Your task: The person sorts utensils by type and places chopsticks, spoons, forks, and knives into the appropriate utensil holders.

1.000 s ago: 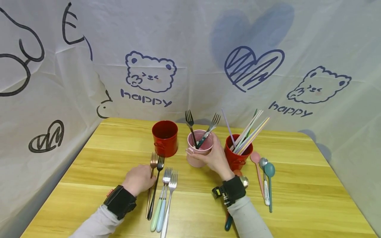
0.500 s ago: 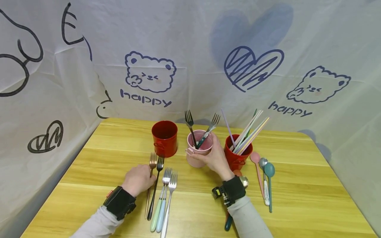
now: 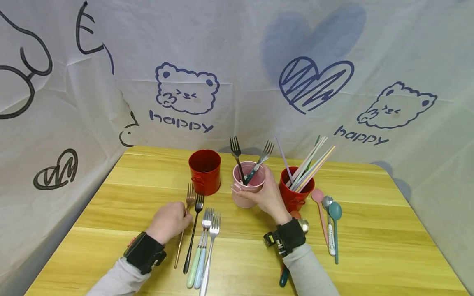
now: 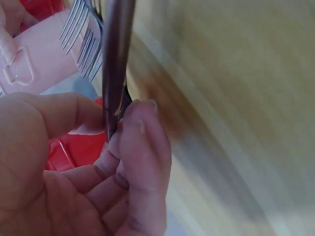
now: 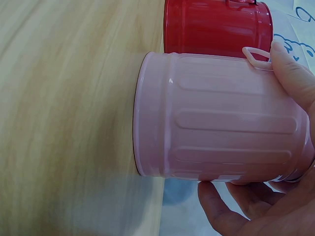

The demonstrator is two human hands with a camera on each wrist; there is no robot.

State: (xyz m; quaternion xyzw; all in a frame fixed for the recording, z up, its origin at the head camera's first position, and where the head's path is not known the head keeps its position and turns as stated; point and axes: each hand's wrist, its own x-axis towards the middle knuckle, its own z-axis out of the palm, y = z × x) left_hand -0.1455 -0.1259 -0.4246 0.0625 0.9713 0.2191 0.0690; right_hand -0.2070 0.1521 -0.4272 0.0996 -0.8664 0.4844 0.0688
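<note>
Left hand (image 3: 168, 222): copper-coloured metal fork (image 3: 190, 198); right hand (image 3: 268, 199): pink ribbed metal pail (image 3: 242, 200)

Left fingers (image 4: 142, 137) pinch the fork against the thumb, just beside a slim black fork (image 3: 193, 235). Right fingers (image 5: 219, 209) and thumb grip the pail, upright on the yellow wooden tabletop (image 3: 374, 218). Inside it: dark metal fork (image 3: 240, 163), green-handled silver fork (image 3: 259, 163), tines up. Outward: pale-green-handled fork (image 3: 194, 267), pale-blue-handled fork (image 3: 200, 267), all-silver fork (image 3: 212, 244). Beyond the copper tines: round red pail (image 3: 210, 180). Right of the pink pail: second red pail (image 3: 288, 198) of pastel straws (image 3: 305, 169), then pink spoon (image 3: 317, 195), silver spoon (image 3: 330, 222), teal spoon (image 3: 335, 211)
</note>
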